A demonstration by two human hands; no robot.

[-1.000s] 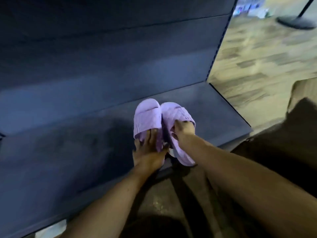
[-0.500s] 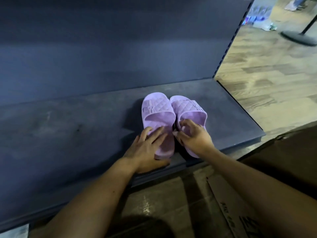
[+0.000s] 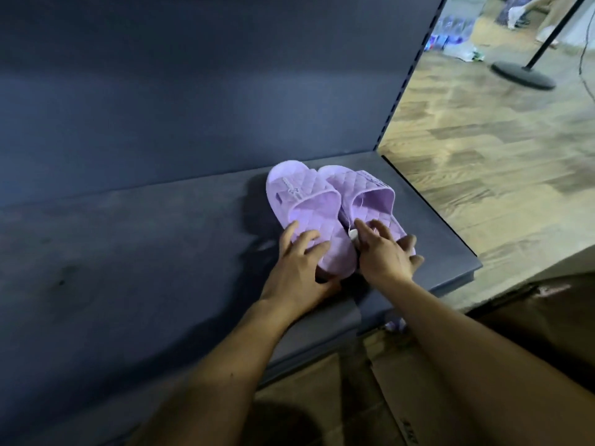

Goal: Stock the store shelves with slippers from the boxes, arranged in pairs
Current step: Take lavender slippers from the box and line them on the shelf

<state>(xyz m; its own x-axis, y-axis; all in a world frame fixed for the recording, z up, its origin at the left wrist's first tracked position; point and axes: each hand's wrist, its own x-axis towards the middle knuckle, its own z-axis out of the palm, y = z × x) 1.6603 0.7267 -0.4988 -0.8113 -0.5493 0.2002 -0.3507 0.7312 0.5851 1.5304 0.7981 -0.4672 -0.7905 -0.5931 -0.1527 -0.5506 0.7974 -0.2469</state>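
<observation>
Slippers [image 3: 309, 204] lie paired, toes toward shelf [image 3: 128, 252] back.

A shop floor, part stocked. Dark blue retail shelf [image 3: 161, 252] with a plain back panel [image 3: 193, 91] and a slotted upright [image 3: 415, 62] along its right edge, as on store gondolas. Near the shelf's right end, lilac quilted slippers [image 3: 322, 201] as a pair, side by side, toes towards the back panel, a small white tag [image 3: 353, 234] between them. Below the front edge, cardboard [image 3: 402, 397] with printed lettering. Beyond the right edge, open wood-look flooring [image 3: 483, 156], a pole stand [image 3: 521, 74] on a round base, and blurred packaged goods [image 3: 446, 40] far off.
</observation>
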